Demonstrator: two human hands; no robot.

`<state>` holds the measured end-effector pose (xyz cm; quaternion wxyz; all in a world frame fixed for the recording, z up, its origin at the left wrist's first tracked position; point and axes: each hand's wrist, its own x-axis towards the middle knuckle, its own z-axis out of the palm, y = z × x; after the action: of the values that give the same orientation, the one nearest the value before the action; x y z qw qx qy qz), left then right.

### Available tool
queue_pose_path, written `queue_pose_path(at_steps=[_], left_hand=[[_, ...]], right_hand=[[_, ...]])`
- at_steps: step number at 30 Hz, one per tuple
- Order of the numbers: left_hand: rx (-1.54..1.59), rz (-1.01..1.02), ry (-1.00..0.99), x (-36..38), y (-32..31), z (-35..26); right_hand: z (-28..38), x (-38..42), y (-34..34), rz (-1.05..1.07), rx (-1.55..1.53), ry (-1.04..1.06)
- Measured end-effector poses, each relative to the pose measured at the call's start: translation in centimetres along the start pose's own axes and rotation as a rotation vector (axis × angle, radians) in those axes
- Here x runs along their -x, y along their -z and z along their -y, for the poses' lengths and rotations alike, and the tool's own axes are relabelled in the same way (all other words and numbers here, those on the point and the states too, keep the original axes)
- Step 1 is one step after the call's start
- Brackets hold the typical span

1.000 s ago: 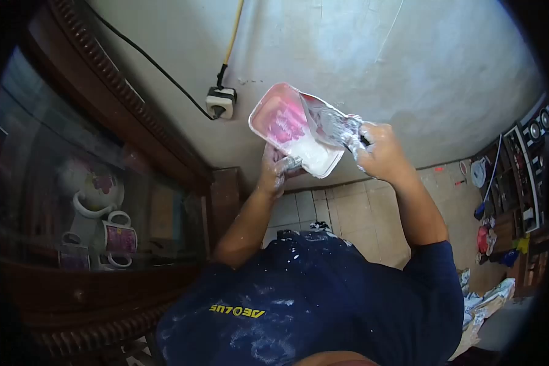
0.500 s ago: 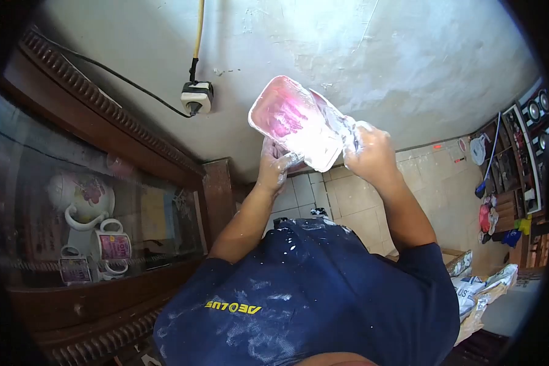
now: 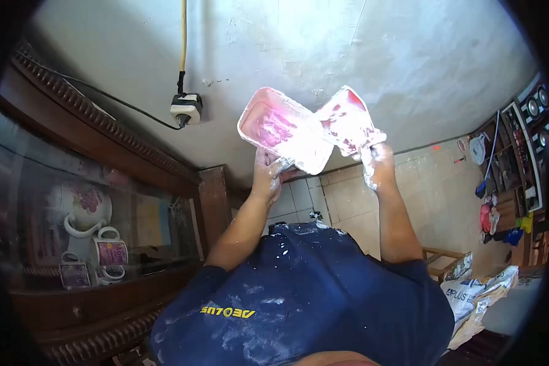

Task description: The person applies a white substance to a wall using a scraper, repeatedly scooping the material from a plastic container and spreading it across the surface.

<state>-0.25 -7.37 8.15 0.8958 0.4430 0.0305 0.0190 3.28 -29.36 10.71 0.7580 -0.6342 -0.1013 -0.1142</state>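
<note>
My left hand [image 3: 269, 174] is closed round the underside of a pink rectangular plastic tub [image 3: 254, 124], which is tilted so its inside shows. White putty [image 3: 305, 141] fills its near right end, bright with glare, and pink wall shows through smears at the other end. In my right hand [image 3: 377, 161] is a flat red putty spreader [image 3: 348, 116], its face coated in white paste. The spreader's left edge overlaps the tub's right rim in this view. White paste also covers the fingers of both hands.
A grey plastered wall [image 3: 421, 73] rises ahead, with a socket block [image 3: 186, 110] hanging on a cable. On the left stands a wooden glass-fronted cabinet [image 3: 212, 201] holding mugs [image 3: 111, 250]. A printed bag [image 3: 463, 297] lies at the lower right, and a shelf unit [image 3: 500, 165] stands far right.
The spreader has turned so its paste-covered face shows, and my right hand has moved slightly down. The tub has shifted a little left and down with my left hand.
</note>
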Motion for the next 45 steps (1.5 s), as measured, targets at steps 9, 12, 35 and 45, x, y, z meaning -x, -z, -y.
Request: queue_pose_path(at_steps=[9,12,35,45], left_hand=[[-0.122,-0.118,0.026,-0.9,0.9,2.1],[-0.147,-0.097,0.073,-1.0,1.7,2.8],[-0.103,-0.207,0.079,2.9,8.2,1.4],[-0.070,-0.206,0.045,4.4,10.2,0.7]], right_hand=[[-2.0,2.5,2.3,0.172,-0.645,-0.550],[-2.9,2.1,2.2,0.429,-0.959,-0.525],[3.5,-14.2,-9.1,0.129,-0.764,-0.068],[-4.5,-20.5,-9.6,-0.111,-0.664,-0.162]])
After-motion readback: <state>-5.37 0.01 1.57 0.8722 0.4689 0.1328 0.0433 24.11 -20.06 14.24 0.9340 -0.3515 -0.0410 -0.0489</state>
